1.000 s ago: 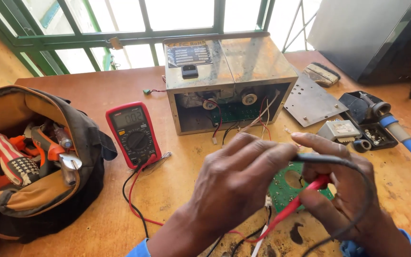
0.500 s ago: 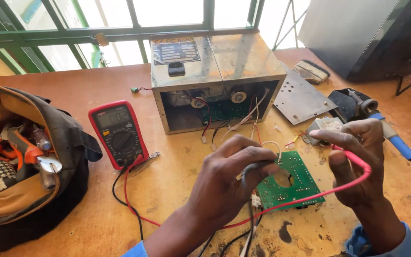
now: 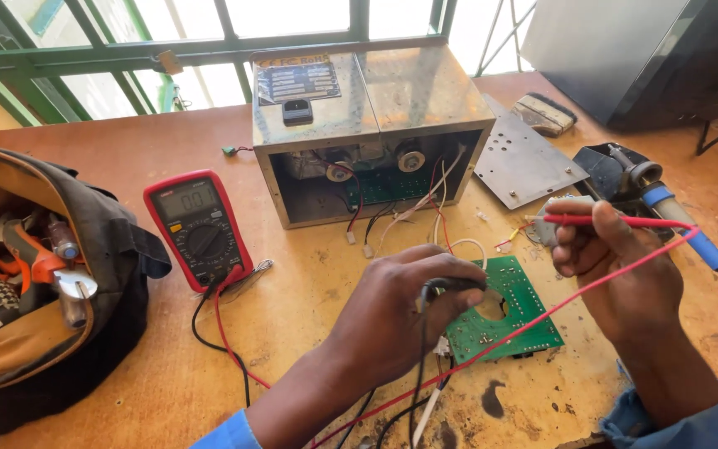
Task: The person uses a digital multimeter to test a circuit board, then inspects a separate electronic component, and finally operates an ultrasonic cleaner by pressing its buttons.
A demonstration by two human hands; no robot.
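Note:
My left hand grips a black test probe, its tip down on a green circuit board lying on the wooden table. Raised to the right of the board, my right hand holds a red test probe level, its red lead trailing back across the board. Both leads run to a red multimeter lying flat at the left. An open metal box with loose wires stands behind the board.
A tool bag with screwdrivers and pliers sits at the left edge. To the right of the box lie a metal plate, a soldering iron with a blue handle and a small brush. A window frame runs along the back.
My hands have drawn apart: the right hand carried the red probe up and right, off the board. The left hand settled with the black probe on the board.

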